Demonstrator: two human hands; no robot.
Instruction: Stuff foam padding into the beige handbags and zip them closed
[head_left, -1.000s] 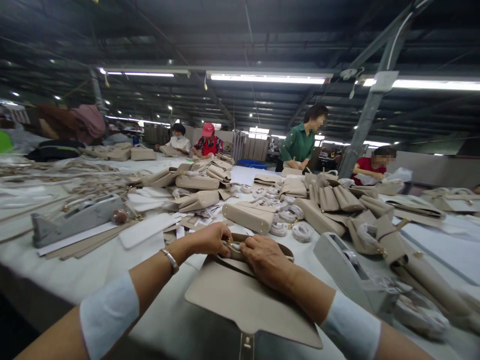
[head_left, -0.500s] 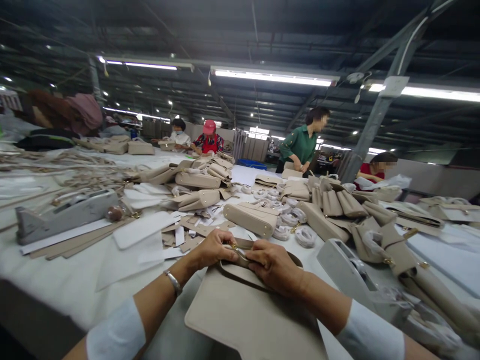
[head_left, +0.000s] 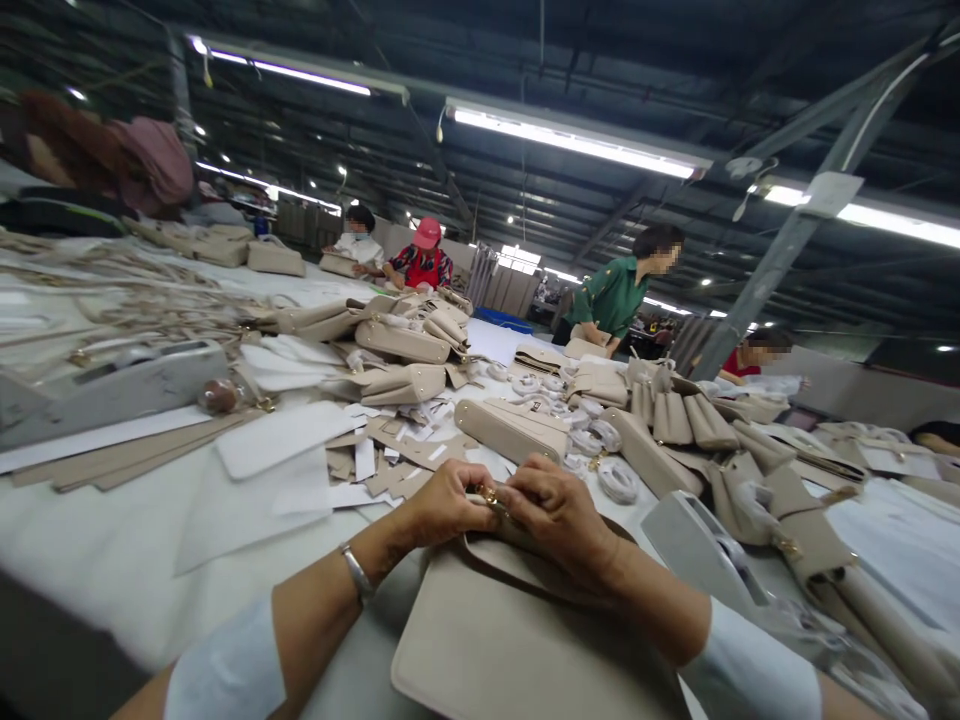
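Observation:
A beige leather handbag (head_left: 495, 650) lies flap-open on the white table (head_left: 112, 540) right in front of me. My left hand (head_left: 448, 503) and my right hand (head_left: 559, 515) meet at its far top edge. Both are closed in a pinch around a small gold metal fitting (head_left: 491, 495) on the bag's strap. A silver bracelet (head_left: 355, 572) sits on my left wrist. White sleeve covers wrap both forearms.
Grey tape dispensers stand at left (head_left: 105, 385) and right (head_left: 701, 545). Piles of beige bags (head_left: 675, 420), cut leather scraps (head_left: 390, 455) and white wrapped rolls (head_left: 615, 480) cover the table beyond. Several co-workers work at the far side, one in a green shirt (head_left: 611, 300).
My view has tilted and shifted, so the bag sits lower and nearer. My hands stay pinched on the strap's fitting, a little closer together.

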